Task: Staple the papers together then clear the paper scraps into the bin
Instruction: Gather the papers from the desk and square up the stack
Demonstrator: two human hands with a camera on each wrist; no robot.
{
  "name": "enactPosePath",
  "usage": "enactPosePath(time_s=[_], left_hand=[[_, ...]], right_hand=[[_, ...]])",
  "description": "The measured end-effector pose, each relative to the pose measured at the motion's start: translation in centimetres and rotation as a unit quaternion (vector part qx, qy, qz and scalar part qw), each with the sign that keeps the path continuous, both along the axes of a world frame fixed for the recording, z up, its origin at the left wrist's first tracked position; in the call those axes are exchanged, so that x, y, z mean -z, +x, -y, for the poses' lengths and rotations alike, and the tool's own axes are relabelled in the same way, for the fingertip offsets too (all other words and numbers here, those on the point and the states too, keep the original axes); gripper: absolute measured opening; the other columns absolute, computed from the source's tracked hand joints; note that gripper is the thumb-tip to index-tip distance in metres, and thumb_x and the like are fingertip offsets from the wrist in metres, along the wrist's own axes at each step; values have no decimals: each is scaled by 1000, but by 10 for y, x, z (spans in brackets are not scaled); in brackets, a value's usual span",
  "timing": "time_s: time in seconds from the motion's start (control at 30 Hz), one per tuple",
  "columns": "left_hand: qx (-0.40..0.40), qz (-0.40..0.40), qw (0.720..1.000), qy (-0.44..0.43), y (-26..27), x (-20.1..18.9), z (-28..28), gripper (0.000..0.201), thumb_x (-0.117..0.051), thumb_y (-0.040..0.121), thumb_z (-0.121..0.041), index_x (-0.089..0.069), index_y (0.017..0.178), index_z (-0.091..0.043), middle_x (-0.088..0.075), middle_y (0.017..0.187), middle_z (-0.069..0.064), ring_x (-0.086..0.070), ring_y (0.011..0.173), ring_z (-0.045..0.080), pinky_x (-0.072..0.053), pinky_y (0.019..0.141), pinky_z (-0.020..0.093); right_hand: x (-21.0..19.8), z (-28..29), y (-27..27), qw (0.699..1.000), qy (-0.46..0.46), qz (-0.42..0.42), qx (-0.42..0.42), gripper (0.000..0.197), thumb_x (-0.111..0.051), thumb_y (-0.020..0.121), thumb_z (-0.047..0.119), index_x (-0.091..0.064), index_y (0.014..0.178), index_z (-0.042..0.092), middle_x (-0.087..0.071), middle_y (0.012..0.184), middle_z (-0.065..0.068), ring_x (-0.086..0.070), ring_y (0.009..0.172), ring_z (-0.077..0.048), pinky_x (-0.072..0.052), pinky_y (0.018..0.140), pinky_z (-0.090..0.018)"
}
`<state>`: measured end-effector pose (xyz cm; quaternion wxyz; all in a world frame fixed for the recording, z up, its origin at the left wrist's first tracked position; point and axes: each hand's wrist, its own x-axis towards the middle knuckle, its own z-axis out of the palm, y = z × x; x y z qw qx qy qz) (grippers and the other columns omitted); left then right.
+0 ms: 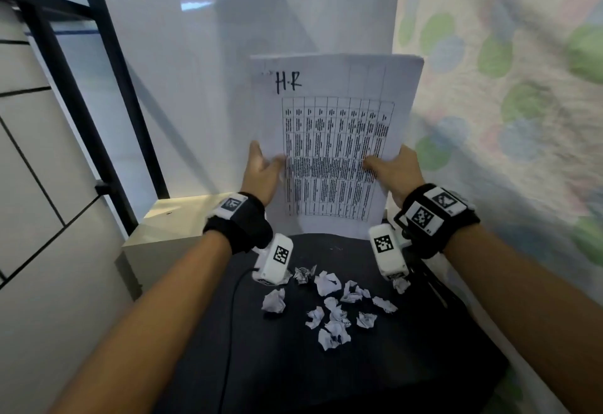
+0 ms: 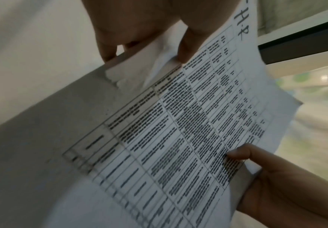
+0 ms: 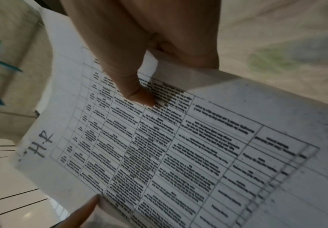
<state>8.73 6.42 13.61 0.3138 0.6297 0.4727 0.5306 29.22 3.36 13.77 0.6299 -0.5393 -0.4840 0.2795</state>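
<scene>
Both hands, left (image 1: pixel 261 169) and right (image 1: pixel 393 169), pinch the papers (image 1: pixel 332 139) upright above the scraps (image 1: pixel 329 302). Best to square the edges flush before stapling.

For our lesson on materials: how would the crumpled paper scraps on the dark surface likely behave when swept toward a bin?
The paper scraps look small and crumpled, so probably very light and easily scattered. Their uneven, ball-like shapes may tumble rather than slide. They lie loose and separate, so some would likely be missed.

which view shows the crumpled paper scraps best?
The head view: the crumpled paper scraps lie scattered on the dark surface below both hands. Neither wrist view shows them; the held papers fill both.
</scene>
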Motion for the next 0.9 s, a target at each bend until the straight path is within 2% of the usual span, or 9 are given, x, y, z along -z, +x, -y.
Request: enactPosePath(time_s=[0.07, 0.13, 0.33, 0.4, 0.5, 0.63, 0.73, 0.8, 0.9], left_hand=[[-3, 7, 999, 54, -11, -18, 12, 68, -51, 90, -23, -20, 145, 1, -40, 146, 12, -38, 137, 24, -29, 117, 38], [-8, -6, 995, 100, -22, -29, 21, 56, -50, 90, -13, -29, 141, 0, -43, 144, 17, -43, 133, 27, -33, 115, 44], [-19, -5, 990, 138, -55, -29, 46, 43, -44, 93, 2, -35, 135, -6, -52, 128, 4, -50, 120, 16, -39, 110, 33], [-40, -3, 991, 130, -69, -20, 53, 44, -44, 94, 1, -34, 137, -6, -50, 132, 5, -48, 120, 13, -37, 110, 29], [-68, 14, 992, 109, -90, 0, 58, 48, -44, 94, 2, -33, 140, -6, -49, 132, 3, -46, 119, 10, -35, 108, 25], [-83, 64, 994, 40, -103, 33, 62, 46, -42, 95, 4, -33, 139, -6, -47, 121, -4, -45, 115, 9, -37, 96, 16], [-74, 96, 992, -21, -104, 56, 61, 44, -42, 95, 3, -34, 137, -5, -49, 119, -1, -48, 114, 15, -37, 98, 25], [-67, 81, 994, -36, -101, 64, 59, 43, -46, 95, -2, -36, 136, -6, -51, 119, -1, -49, 114, 16, -38, 100, 29], [-65, 94, 993, -33, -95, 58, 56, 41, -49, 93, -2, -39, 133, -7, -53, 114, -1, -51, 107, 14, -37, 94, 26]], right_hand=[[-10, 5, -3, 1000, 4, 14, -14, 22, -63, 76, -2, -64, 97, 3, -68, 89, -11, -64, 81, -25, -56, 84, -45], [-16, 11, -9, 999, 7, 18, -28, 29, -65, 74, -2, -63, 102, -4, -69, 96, -17, -66, 85, -31, -56, 86, -46], [-14, 22, -42, 998, 3, 5, -70, 31, -64, 74, -4, -62, 105, -9, -68, 98, -23, -63, 83, -26, -55, 85, -46], [-6, 22, -57, 996, -3, 11, -83, 28, -64, 75, -3, -62, 103, -8, -68, 94, -22, -63, 79, -24, -57, 80, -38], [13, 20, -82, 992, -23, 56, -107, 21, -65, 79, 3, -62, 100, -1, -65, 80, -7, -60, 67, -17, -54, 61, -17], [48, 16, -104, 991, -54, 40, -114, 22, -65, 80, 0, -61, 101, 3, -66, 90, -9, -63, 76, -21, -55, 78, -34], [63, 12, -105, 988, -94, 52, -113, 17, -66, 79, 0, -60, 92, 9, -67, 96, -13, -66, 92, -30, -54, 90, -43], [65, 12, -99, 987, -107, 45, -107, 16, -66, 78, -1, -57, 83, 11, -66, 97, -15, -64, 93, -28, -53, 90, -39], [60, 9, -92, 989, -98, 19, -111, 26, -68, 76, -3, -60, 100, -1, -65, 98, -13, -65, 95, -28, -51, 86, -33]])
